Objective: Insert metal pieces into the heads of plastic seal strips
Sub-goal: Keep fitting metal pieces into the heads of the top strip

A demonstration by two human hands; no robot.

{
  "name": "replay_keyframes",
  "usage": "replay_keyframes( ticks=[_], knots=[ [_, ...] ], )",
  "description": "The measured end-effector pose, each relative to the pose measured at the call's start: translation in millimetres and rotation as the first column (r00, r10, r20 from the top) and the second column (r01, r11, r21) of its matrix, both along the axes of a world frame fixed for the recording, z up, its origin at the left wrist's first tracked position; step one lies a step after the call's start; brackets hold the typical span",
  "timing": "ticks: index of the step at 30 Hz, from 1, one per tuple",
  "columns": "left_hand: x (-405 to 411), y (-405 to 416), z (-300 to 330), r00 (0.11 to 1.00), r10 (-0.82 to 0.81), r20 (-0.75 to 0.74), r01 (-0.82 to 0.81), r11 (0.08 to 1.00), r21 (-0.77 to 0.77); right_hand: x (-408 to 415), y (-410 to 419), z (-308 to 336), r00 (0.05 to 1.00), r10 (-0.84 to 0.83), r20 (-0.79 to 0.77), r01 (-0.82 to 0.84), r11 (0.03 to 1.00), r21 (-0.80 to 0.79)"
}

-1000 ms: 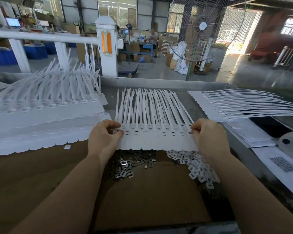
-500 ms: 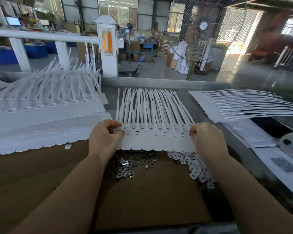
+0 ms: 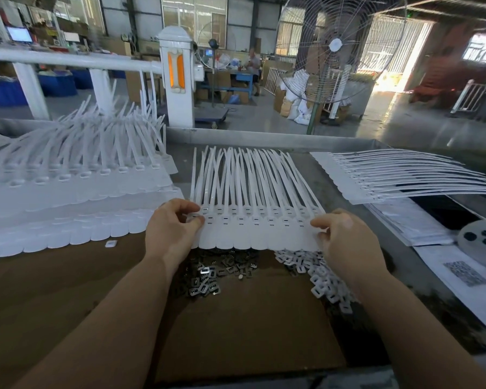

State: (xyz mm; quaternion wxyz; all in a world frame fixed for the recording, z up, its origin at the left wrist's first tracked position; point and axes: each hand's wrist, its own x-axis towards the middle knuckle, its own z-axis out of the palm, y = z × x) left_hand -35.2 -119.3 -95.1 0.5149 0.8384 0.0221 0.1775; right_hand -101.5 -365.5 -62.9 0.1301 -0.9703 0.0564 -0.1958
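Lying flat on the grey worktable (image 3: 348,276), a joined row of white plastic seal strips (image 3: 253,217) has its tails fanned away from the person and its slotted heads along the near edge. The left hand (image 3: 170,230) pinches the row's left end between curled thumb and fingers, while the right hand (image 3: 345,237) grips the right end with fingers curled round it. Just in front of the row, a heap of dark metal pieces (image 3: 208,276) sits on brown cardboard (image 3: 236,332) beside a heap of white plastic clips (image 3: 317,276); further strip rows lie at left (image 3: 68,192) and right (image 3: 390,175).
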Motion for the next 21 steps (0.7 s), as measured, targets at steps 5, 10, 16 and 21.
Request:
replay_keyframes(
  ticks=[5, 10, 16, 21],
  knots=[
    [1.5, 0.2, -0.9, 1.0, 0.003, -0.003, -0.003, 1.0, 0.005, -19.9, 13.8, 9.4, 0.996, 0.062, -0.063, -0.058, 0.996, 0.065],
    [0.8, -0.3, -0.5, 1.0, 0.001, -0.007, -0.001, 1.0, 0.003, -28.7, 19.4, 11.0, 0.982, 0.057, -0.181, -0.059, 0.998, -0.008],
    [0.0, -0.3, -0.6, 1.0, -0.006, -0.018, 0.006, 1.0, -0.025, -28.8, 22.7, 6.7, 0.977, -0.037, -0.211, 0.027, 0.998, -0.054],
    [-0.4, -0.8, -0.7, 1.0, -0.009, -0.019, 0.008, 0.999, -0.039, -27.2, 21.7, 5.7, 0.971, -0.026, -0.236, 0.022, 1.0, -0.023]
  ],
)
